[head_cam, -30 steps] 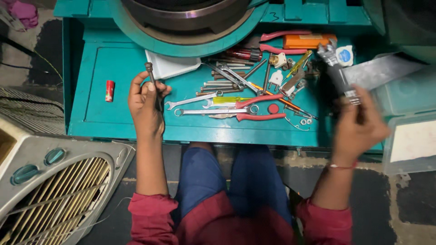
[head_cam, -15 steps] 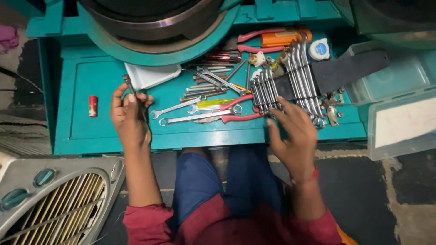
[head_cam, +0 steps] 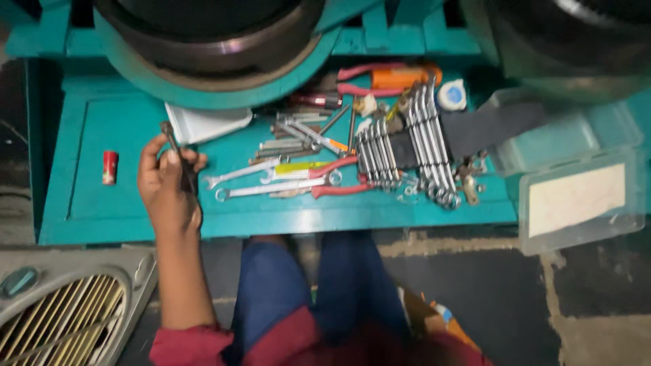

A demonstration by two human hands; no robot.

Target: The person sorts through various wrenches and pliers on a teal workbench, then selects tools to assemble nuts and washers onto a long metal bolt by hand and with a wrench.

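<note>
Left hand [head_cam: 165, 183] over left part of teal bench top [head_cam: 95, 203], fingers clamped on thin metal socket driver [head_cam: 173, 150], held upright-ish, tip just beside white tray [head_cam: 207, 124]. Right hand out of frame. Loose combination spanners [head_cam: 264, 179] and red-handled pliers [head_cam: 339, 177] mid-bench; spanner set in black roll [head_cam: 413, 139] right; small red cylinder [head_cam: 109, 167] far left.

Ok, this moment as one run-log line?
left hand: grips socket wrench | right hand: out of view | wrench set: unrolled on teal bench | pliers: lying untouched
</note>
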